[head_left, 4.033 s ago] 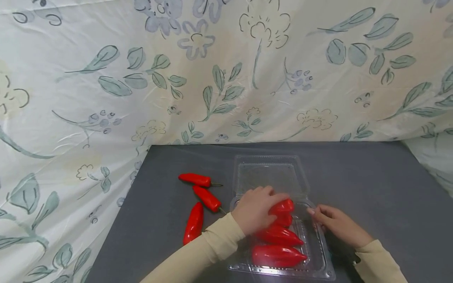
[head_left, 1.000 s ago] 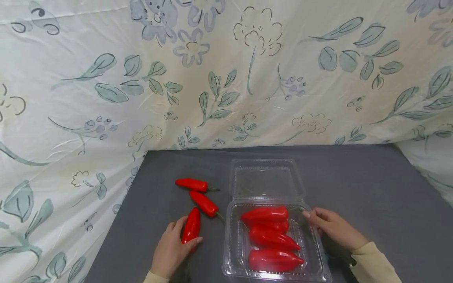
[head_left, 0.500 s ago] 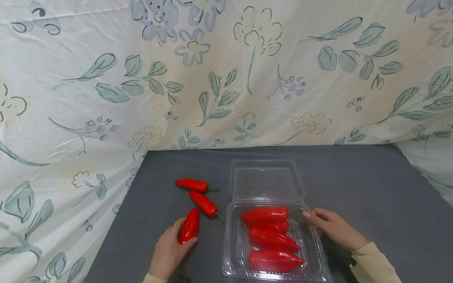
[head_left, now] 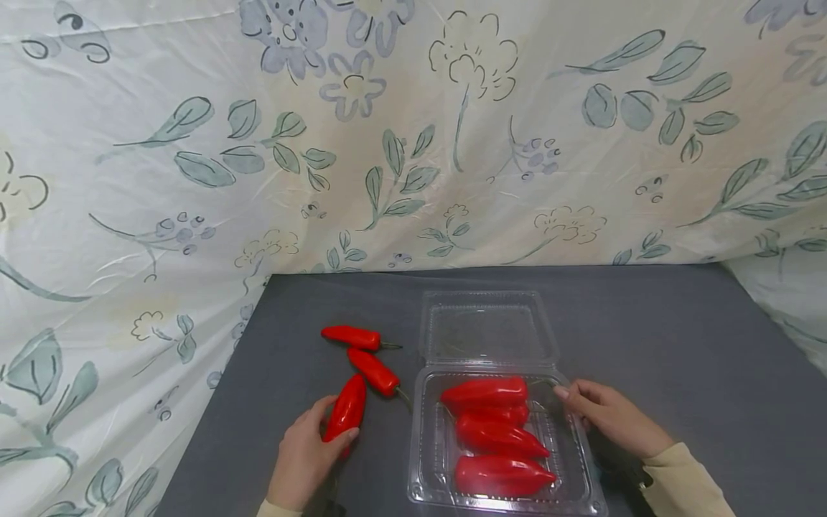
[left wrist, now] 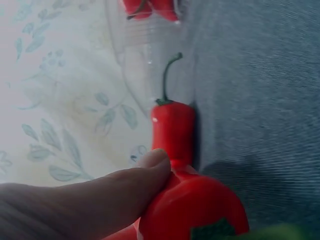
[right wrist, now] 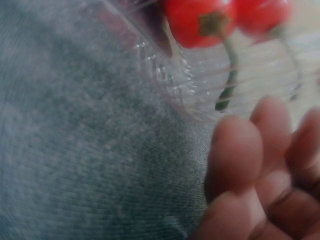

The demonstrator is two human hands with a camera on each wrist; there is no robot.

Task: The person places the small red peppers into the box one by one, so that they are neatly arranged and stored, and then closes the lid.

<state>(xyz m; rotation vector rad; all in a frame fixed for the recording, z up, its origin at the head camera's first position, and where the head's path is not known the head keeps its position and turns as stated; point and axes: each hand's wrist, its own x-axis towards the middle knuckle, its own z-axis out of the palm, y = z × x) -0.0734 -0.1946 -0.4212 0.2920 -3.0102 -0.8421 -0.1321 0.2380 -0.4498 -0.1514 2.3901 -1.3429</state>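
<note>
My left hand [head_left: 302,456] grips a glossy red chili pepper [head_left: 347,408] on the left side, thumb along its near side. In the left wrist view the thumb presses against this pepper [left wrist: 195,207], whose stem end faces the camera. Two more red chili peppers, one pointing right [head_left: 352,337] and one slanted [head_left: 373,371], lie just beyond it. A clear plastic clamshell container [head_left: 418,438] stands open at centre, with several red peppers [head_left: 500,434] laid across it. My right hand [head_left: 610,413] pinches the container's right rim, thumb on top; its other fingers are partly hidden.
The container's clear lid [head_left: 487,327] lies folded back towards the far edge of the dark grey tabletop [head_left: 659,330]. Behind the table hangs a floral curtain [head_left: 388,143], which also runs down the left side.
My left hand has left the peppers in the container and moved left to grip a loose one, which has shifted slightly since. My right hand stays at the rim.
</note>
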